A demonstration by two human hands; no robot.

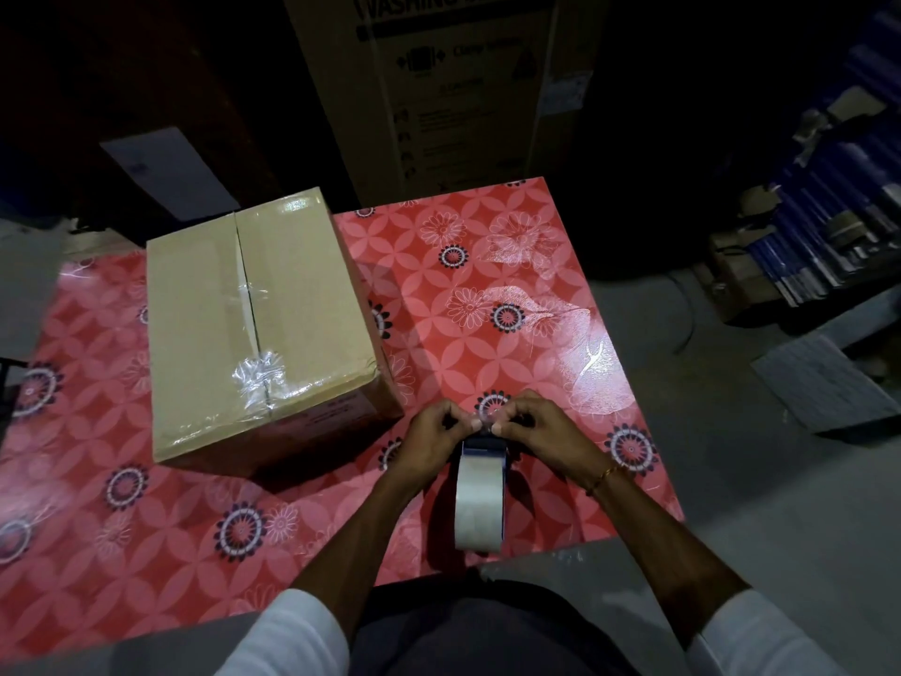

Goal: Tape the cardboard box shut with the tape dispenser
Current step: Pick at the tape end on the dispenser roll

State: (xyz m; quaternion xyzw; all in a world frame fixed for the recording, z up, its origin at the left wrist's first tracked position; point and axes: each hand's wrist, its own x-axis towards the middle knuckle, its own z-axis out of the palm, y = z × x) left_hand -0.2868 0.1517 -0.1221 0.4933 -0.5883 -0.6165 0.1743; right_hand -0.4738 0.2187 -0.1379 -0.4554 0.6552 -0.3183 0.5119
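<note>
Both hands, left hand (434, 426) and right hand (541, 424), pinch the tape end at the tape dispenser (480, 490); likely freeing it; next, carry it to the cardboard box (258, 324).

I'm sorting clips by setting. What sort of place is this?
Probably a storeroom or warehouse packing spot. A tall printed appliance carton stands behind the table, stacked blue goods line the right side, and a cardboard box sits ready for taping.

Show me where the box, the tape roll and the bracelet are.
box (205, 334): head view, on its left top flap.
tape roll (478, 500): head view, on the roll's outer face.
bracelet (603, 476): head view, on the band at the right wrist.
</note>
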